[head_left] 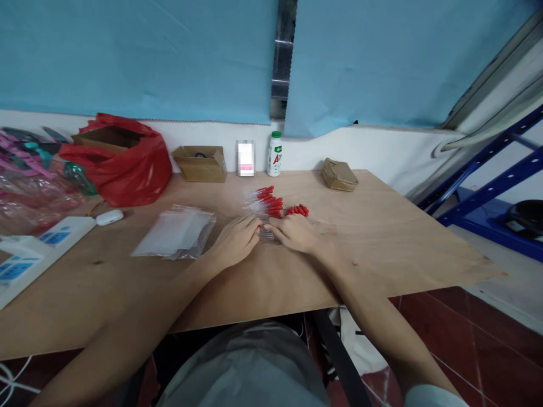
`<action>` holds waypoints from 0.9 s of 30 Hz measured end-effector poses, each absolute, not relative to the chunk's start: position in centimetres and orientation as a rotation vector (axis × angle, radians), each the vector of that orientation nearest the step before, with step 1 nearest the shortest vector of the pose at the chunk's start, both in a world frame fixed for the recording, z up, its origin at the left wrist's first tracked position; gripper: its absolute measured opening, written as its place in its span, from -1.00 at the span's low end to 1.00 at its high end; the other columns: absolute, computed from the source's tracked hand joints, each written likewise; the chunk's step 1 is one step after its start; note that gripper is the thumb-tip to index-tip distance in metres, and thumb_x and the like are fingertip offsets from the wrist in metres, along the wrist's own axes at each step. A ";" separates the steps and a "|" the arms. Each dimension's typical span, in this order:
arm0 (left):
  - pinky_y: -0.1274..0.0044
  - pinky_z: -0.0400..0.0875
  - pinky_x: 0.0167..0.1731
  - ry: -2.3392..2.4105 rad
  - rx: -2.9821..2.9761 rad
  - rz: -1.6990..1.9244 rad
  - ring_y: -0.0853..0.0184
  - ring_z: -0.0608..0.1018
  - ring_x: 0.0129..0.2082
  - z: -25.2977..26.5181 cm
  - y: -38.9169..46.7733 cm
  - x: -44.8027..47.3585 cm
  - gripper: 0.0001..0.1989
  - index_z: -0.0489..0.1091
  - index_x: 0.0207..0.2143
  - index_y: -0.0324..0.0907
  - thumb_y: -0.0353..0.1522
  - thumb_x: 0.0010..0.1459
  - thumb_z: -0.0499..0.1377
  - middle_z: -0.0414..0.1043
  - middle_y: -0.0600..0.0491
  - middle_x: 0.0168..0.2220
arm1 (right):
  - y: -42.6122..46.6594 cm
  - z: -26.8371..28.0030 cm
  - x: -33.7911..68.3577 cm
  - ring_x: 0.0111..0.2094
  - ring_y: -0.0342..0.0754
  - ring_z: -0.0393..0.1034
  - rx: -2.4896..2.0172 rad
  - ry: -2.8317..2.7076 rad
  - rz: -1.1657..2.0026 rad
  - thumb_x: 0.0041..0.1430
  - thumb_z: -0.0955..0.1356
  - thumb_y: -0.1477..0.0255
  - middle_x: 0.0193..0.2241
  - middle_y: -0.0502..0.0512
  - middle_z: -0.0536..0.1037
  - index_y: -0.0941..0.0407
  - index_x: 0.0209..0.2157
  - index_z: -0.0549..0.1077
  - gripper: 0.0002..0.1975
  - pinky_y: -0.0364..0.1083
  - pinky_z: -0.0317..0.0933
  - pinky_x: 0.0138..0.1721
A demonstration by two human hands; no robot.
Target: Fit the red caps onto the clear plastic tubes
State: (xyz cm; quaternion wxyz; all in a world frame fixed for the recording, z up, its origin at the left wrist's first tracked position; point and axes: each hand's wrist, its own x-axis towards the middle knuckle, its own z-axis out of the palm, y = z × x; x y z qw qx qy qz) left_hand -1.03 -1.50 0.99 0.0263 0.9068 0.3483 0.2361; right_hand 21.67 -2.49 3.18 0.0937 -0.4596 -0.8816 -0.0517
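Note:
My left hand and my right hand meet over the table with curled fingers and their fingertips nearly touching. A bit of red shows at the left fingertips; what the right fingers pinch is hidden. Under and between the hands lie several thin, silvery rods. Just beyond them is a pile of slim rods with red handles, their pale shafts pointing left. Small loose red pieces lie close behind my right hand. To the left rests a stack of clear zip bags.
Along the wall stand an open cardboard box, a white bottle with a green cap and a closed brown carton. At left are a red plastic bag, a power strip and a small white case. Blue shelving rises at right.

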 end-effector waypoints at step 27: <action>0.25 0.43 0.03 1.057 2.811 0.671 0.12 0.55 -0.11 0.3 -1.7 0.0 -0.80 0.40 -0.24 -0.18 -0.54 0.30 0.01 0.54 -0.10 -0.18 | -2.6 3.5 21.6 -0.34 0.03 0.46 -1.296 -2.748 -0.073 0.58 0.03 0.08 -0.31 0.26 0.66 0.17 -0.11 0.60 -0.34 -0.05 0.01 -0.29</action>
